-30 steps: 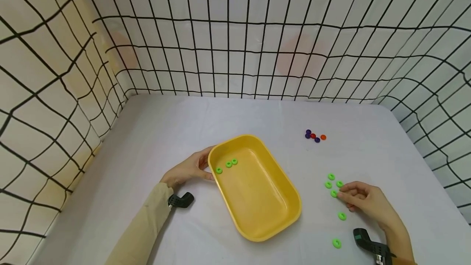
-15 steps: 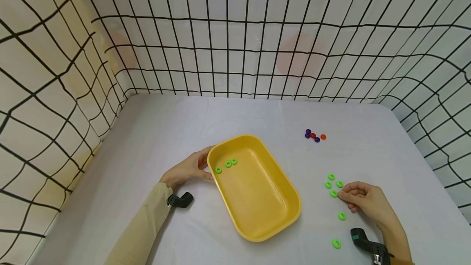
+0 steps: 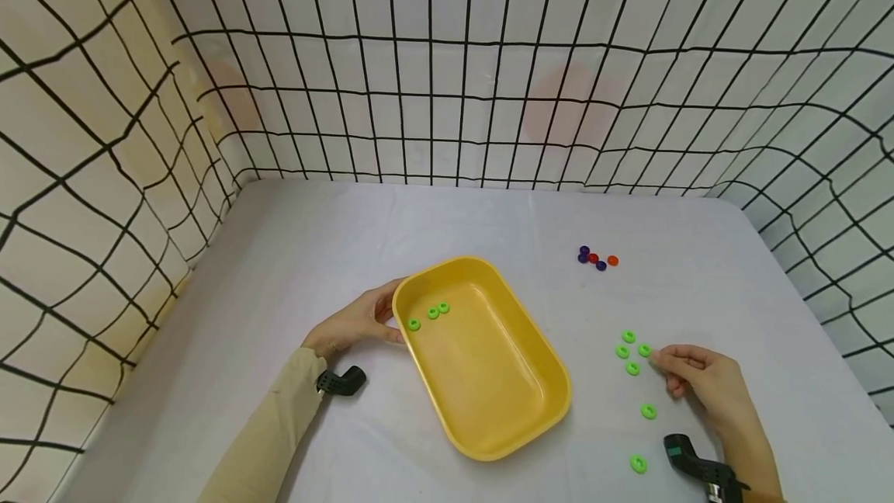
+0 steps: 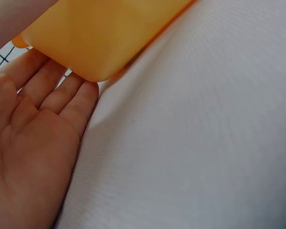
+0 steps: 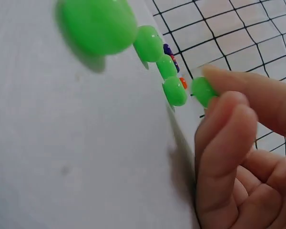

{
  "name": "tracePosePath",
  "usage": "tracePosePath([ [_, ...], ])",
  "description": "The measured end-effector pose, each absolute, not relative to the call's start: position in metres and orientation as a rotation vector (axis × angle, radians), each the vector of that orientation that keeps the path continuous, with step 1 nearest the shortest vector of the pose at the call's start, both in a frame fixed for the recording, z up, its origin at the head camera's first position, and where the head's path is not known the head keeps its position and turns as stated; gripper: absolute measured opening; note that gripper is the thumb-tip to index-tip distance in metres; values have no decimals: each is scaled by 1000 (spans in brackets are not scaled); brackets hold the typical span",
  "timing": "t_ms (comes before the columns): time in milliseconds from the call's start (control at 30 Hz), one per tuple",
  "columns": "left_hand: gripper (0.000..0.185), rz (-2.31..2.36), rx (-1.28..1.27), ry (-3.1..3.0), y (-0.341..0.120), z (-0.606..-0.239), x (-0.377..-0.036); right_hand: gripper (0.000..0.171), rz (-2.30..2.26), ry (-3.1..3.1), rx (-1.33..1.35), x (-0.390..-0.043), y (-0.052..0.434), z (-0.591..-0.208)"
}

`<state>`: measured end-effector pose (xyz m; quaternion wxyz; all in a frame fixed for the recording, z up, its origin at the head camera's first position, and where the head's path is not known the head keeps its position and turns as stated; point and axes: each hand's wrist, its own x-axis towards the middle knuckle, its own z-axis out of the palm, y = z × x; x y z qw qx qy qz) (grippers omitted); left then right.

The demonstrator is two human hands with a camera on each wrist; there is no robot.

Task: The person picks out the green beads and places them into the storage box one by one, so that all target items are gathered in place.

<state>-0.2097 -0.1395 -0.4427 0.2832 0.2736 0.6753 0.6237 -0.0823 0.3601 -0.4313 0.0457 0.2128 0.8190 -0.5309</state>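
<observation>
A yellow tray point(image 3: 499, 410) stands at an angle in the middle of the table, with 3 small green rings point(image 3: 433, 313) near its upper left side. My left hand point(image 3: 352, 324) holds the tray at its upper left corner; in the left wrist view its fingers point(image 4: 62, 93) meet the tray wall. On the right, several more green rings point(image 3: 632, 369) lie on the cloth. My right hand point(image 3: 705, 386) reaches in from their right. Thumb and forefinger pinch the rightmost of the clustered rings point(image 5: 202, 90), which is partly hidden by a finger in the right wrist view.
Farther back lie several small pieces point(image 3: 594, 258), purple, red and orange. White cloth covers the table point(image 3: 335, 216). Black netting point(image 3: 433, 91) rises behind it and on both sides. Two green rings point(image 3: 648, 411) lie apart from the cluster, nearer the front.
My right hand has moved slightly right and away, from the nearest ring of the cluster to the rightmost one. The left hand and the tray have stayed in place.
</observation>
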Motion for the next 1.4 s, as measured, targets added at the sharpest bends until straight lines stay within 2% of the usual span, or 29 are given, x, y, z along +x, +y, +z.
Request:
tracePosePath([
  [167,89,1651,730,1833,-139,-440,-212,13,-1798,2420,666,-87,358,-423],
  [400,89,1666,737,1829,-144,-441,-212,20,-1860,2500,416,-121,331,-382],
  [600,87,1685,755,1813,-148,-446,-210,37,-1675,2586,55,-164,264,-340],
  [833,88,1701,773,1786,-144,-446,-210,22,-1408,2535,-276,-199,178,-306],
  [1033,86,1686,743,1800,-142,-445,-209,13,-1061,2534,-461,-212,118,-309],
  [1267,87,1659,724,1814,-140,-444,-207,20,-622,2499,-612,-206,83,-338],
  [1400,86,1666,734,1801,-139,-445,-208,23,-484,2468,-611,-202,75,-346],
])
